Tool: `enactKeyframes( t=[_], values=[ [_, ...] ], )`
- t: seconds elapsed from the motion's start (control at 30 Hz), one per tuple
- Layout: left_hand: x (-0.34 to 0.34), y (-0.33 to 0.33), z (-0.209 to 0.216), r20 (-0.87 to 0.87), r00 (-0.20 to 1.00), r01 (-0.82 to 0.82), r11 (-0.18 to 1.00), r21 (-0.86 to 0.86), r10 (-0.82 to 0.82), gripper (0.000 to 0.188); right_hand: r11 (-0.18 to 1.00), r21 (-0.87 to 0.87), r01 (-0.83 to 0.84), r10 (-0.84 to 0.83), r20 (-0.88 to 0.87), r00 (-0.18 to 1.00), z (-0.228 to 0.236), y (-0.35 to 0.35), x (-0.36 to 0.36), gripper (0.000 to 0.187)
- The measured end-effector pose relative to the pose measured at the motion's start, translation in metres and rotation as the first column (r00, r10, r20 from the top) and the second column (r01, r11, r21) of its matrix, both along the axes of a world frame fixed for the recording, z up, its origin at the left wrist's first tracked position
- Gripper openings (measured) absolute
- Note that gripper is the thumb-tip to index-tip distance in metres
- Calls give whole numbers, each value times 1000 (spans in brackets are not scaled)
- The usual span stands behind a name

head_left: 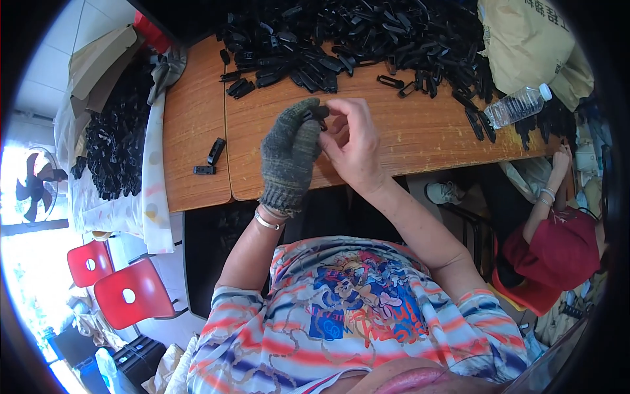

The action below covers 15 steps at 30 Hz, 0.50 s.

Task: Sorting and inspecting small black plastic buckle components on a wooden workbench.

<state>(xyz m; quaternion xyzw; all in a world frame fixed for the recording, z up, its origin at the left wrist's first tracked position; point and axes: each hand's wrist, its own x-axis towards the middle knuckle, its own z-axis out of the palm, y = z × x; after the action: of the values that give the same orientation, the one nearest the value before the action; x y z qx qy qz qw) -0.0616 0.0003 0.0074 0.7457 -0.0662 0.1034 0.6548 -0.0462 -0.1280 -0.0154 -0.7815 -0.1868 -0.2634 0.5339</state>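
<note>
Gloved left hand (287, 156) curls closed on a small black part (321, 113) at twelve o'clock in my view, apparently steadying it beside the half-curled bare right hand (356, 146), whose grip I cannot tell.

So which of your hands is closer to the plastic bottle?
The right hand: it's left of the clear bottle. The gloved left hand is farther left, beyond the right one.

Hands (357, 146) holding small black part (322, 113), wooden table (413, 125), heaped black pieces (282, 49)
</note>
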Motion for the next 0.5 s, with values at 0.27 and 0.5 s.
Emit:
enactKeyframes(
  t=[0.27, 0.5],
  values=[
    [6, 20, -20, 89, 988, 116, 990, 76, -123, 18, 968, 77, -239, 251, -249, 935, -18, 11, -14, 49],
    [12, 51, -31, -184, 959, 179, 964, -196, -215, 15, 922, 239, -305, 380, -404, 832, -18, 32, -10, 49]
  ],
)
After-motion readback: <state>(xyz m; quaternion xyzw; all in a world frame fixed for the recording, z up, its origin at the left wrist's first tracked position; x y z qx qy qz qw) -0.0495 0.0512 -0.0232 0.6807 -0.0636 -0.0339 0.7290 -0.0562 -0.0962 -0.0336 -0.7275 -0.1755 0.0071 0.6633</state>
